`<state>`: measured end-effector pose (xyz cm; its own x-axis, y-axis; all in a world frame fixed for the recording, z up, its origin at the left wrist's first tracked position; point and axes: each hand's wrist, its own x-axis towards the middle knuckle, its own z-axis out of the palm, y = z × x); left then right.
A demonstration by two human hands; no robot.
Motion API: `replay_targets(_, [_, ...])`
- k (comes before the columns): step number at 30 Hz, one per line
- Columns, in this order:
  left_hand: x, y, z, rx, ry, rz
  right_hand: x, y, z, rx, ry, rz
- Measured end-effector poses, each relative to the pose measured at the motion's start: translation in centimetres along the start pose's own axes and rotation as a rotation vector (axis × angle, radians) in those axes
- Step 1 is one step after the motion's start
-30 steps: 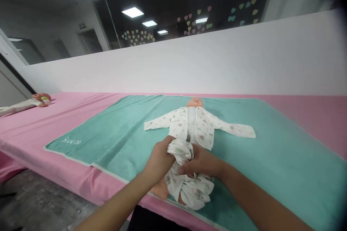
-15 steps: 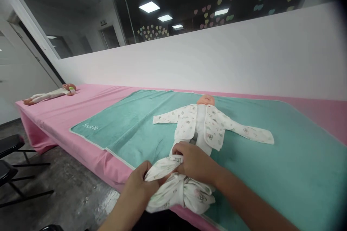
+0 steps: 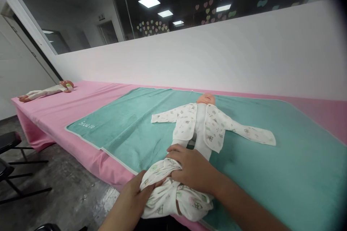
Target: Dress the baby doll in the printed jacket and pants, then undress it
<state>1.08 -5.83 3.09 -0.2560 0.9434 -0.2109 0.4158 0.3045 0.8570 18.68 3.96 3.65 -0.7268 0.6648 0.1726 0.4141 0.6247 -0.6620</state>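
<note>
A baby doll (image 3: 200, 115) lies on its back on a green blanket (image 3: 244, 173), its head toward the wall. It wears a white undergarment and an open printed jacket (image 3: 187, 122) with both sleeves spread out. White printed baby pants (image 3: 165, 196) are bunched around the doll's lower legs at the table's front edge. My left hand (image 3: 135, 195) grips the pants' gathered left side. My right hand (image 3: 189, 166) is closed on the upper edge of the same cloth, beside the doll's leg. The doll's feet are hidden by cloth and hands.
A second doll (image 3: 46, 92) in white lies at the far left of the pink-covered table (image 3: 108, 97). Black folding chairs (image 3: 11, 142) stand on the floor at left. A white wall (image 3: 189, 57) with a window above it runs behind the table.
My left hand has moved left and down, drawing the pants' cloth along. My right hand has shifted to the cloth's upper edge. The view has turned left, showing more chairs.
</note>
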Motion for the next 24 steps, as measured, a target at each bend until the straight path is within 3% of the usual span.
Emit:
replay_targets(4, [0.0,0.1,0.0,-0.042,-0.078,0.032,-0.1,-0.2,-0.3,0.137,0.033,0.032])
replay_targets(8, [-0.3,0.5,0.0,-0.277,-0.134,-0.001,-0.2,-0.5,-0.3,0.22,0.083,0.069])
replay_targets(14, [-0.5,1.4,0.4,-0.457,-0.013,-0.012,-0.2,-0.4,-0.5,0.352,0.099,0.09])
replay_targets(19, [-0.2,2.1,1.1,-0.484,0.001,0.017,-0.3,-0.2,-1.6,0.525,0.054,0.132])
replay_targets(24, [0.5,1.0,1.9,-0.571,-0.082,0.09,-0.4,0.3,-2.6,0.565,-0.039,0.096])
